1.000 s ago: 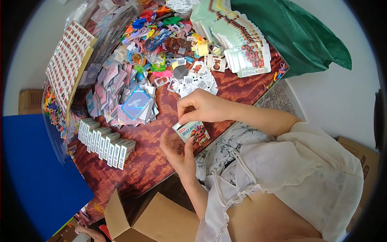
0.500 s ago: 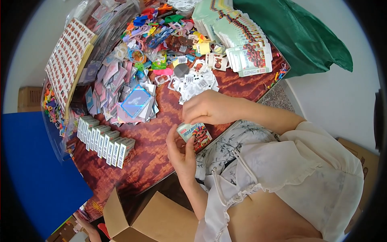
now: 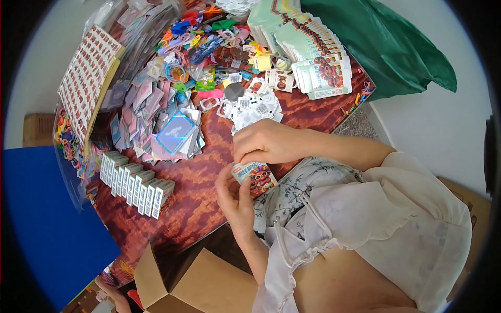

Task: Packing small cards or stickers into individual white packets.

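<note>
A small card box (image 3: 260, 181), pale green with a colourful cartoon figure on its face, is held low over the near table edge. My left hand (image 3: 235, 198) grips it from the left, thumb across the front and fingers behind. Curled over the box's upper end is my right hand (image 3: 265, 142), its fingertips pinched together at the top edge. Those fingertips are partly hidden, so the flap cannot be made out. Just beyond my right hand lies a heap of small white printed packets (image 3: 257, 108).
A row of standing filled boxes (image 3: 136, 185) is at left, behind it a pile of cards (image 3: 162, 122). Colourful trinkets (image 3: 203, 44) and fanned flat cartons (image 3: 329, 75) lie at the back. An open cardboard carton (image 3: 209, 281) sits below the table; another person's arm (image 3: 112, 295) shows lower left.
My right hand has shifted slightly down and to the left, over the box's top end. The box is tilted a little differently; my left hand keeps its grip.
</note>
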`<state>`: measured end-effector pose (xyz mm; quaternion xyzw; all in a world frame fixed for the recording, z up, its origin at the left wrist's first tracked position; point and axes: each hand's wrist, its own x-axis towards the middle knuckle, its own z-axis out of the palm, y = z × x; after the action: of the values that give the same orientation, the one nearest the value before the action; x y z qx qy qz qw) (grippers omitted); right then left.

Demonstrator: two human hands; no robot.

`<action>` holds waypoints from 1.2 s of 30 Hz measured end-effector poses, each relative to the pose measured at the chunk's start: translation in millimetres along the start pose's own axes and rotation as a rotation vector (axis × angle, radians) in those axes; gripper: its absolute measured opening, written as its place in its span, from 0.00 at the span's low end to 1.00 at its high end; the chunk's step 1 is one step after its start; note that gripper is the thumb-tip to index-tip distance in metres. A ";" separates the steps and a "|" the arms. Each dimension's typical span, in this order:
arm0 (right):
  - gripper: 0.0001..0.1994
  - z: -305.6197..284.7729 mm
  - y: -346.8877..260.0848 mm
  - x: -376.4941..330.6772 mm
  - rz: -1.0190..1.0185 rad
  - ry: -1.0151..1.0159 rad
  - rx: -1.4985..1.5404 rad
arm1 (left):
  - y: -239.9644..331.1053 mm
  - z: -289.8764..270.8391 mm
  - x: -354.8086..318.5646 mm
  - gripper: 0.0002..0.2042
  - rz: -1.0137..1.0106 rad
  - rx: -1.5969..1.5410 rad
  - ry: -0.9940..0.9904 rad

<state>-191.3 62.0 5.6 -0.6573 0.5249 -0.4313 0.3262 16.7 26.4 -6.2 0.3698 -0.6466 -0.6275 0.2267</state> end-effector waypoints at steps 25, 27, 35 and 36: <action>0.05 -56.6 14.3 -87.2 0.258 0.531 -0.555 | -21.8 -120.5 16.9 0.19 0.459 1.231 0.796; 0.10 -90.0 14.6 -110.8 0.392 0.632 -0.732 | -24.3 -121.9 17.0 0.21 0.479 1.257 0.791; 0.34 -106.5 31.0 -134.7 0.497 0.498 -1.020 | -8.0 -90.0 12.0 0.28 0.565 1.176 0.947; 0.34 -109.7 31.2 -137.6 0.528 0.528 -0.997 | -6.5 -81.3 14.9 0.28 0.631 1.098 0.936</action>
<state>-314.4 190.9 -7.2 -0.4501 0.8707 -0.1872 -0.0650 70.2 -36.9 -6.2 0.4536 -0.7758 0.0966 0.4278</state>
